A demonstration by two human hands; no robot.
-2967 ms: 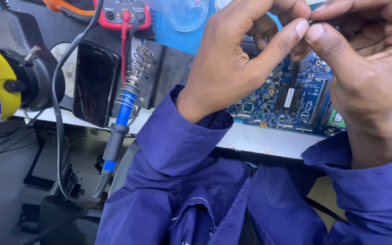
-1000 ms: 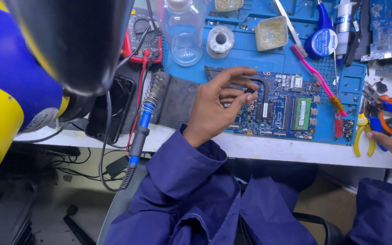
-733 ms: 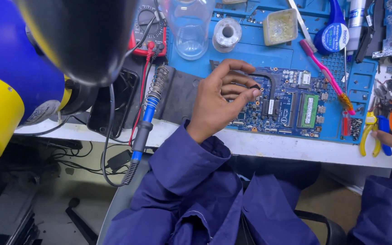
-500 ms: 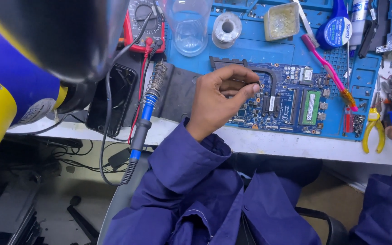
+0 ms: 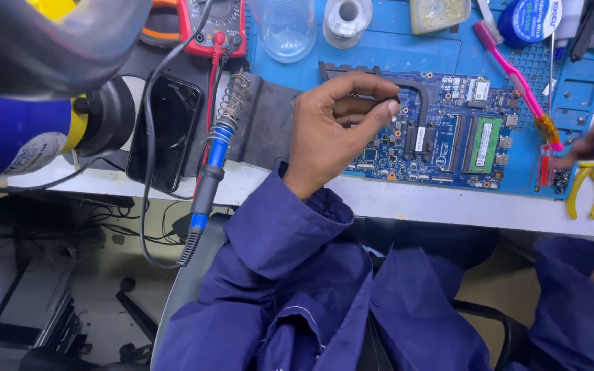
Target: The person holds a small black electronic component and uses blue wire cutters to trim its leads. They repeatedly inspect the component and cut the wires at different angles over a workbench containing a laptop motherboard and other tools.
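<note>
One left hand [image 5: 335, 130] hovers over the blue circuit board [image 5: 441, 134], its grip pinched shut, contents unclear.

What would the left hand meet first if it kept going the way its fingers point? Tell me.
The left hand curls over the blue circuit board, fingers pointing right. Going on, it would likely meet the green memory module first, though its height above the board is unclear.

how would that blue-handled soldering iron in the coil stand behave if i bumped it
The blue-handled soldering iron probably pivots or slips out: its handle overhangs the white bench edge, with only the tip in the wire coil stand. Its dangling black cord likely tugs it downward.
</note>
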